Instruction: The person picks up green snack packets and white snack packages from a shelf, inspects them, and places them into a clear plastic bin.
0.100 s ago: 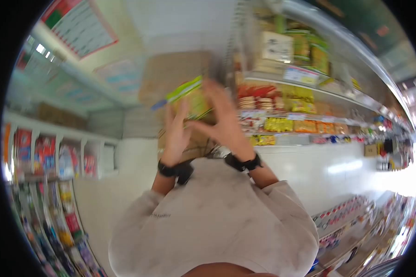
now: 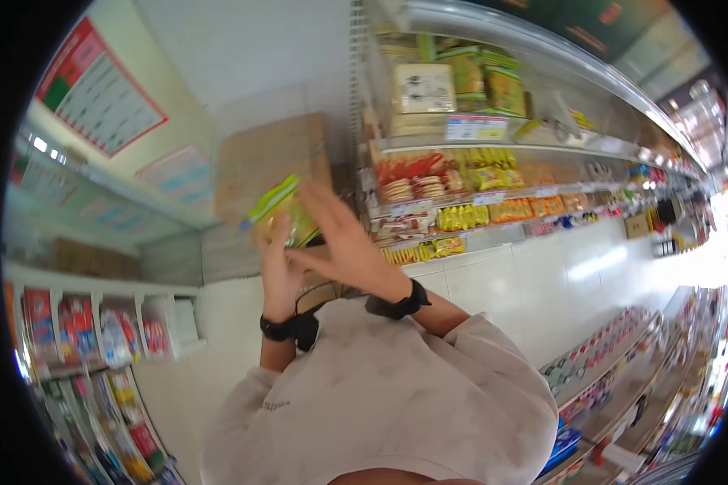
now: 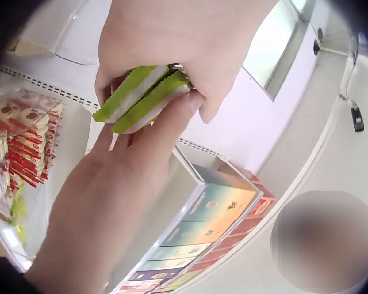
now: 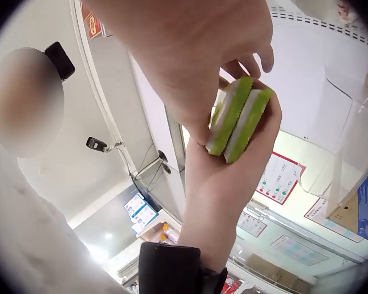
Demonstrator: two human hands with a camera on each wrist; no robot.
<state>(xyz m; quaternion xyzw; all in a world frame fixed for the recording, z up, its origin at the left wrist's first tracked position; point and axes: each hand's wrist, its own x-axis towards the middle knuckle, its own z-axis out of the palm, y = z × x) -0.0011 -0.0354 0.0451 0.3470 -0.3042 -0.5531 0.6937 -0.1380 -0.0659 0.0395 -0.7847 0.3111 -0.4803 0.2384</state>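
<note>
Two packets with green zigzag edges are held side by side between both hands: packets (image 2: 277, 204) in the head view, packets (image 3: 148, 105) in the left wrist view, packets (image 4: 248, 125) in the right wrist view. The left hand (image 2: 278, 273), seen also as the left hand (image 3: 113, 184), grips them from below with thumb and fingers. From the other side, the right hand (image 2: 349, 245) curves its fingers and thumb around them; in the right wrist view this right hand (image 4: 190, 67) covers part of their far side. The packets' front faces are partly hidden by fingers.
On the right stand refrigerated-looking shelves (image 2: 429, 145) with packaged food. Behind the hands is a cardboard box (image 2: 251, 153). A white rack (image 2: 97, 283) with red packs stands left, and low shelves (image 2: 623, 388) lie at lower right.
In the head view the hands and packets sit further left and lower, and the shelves and box have also shifted left as the view turned. Both hands still hold the packets.
</note>
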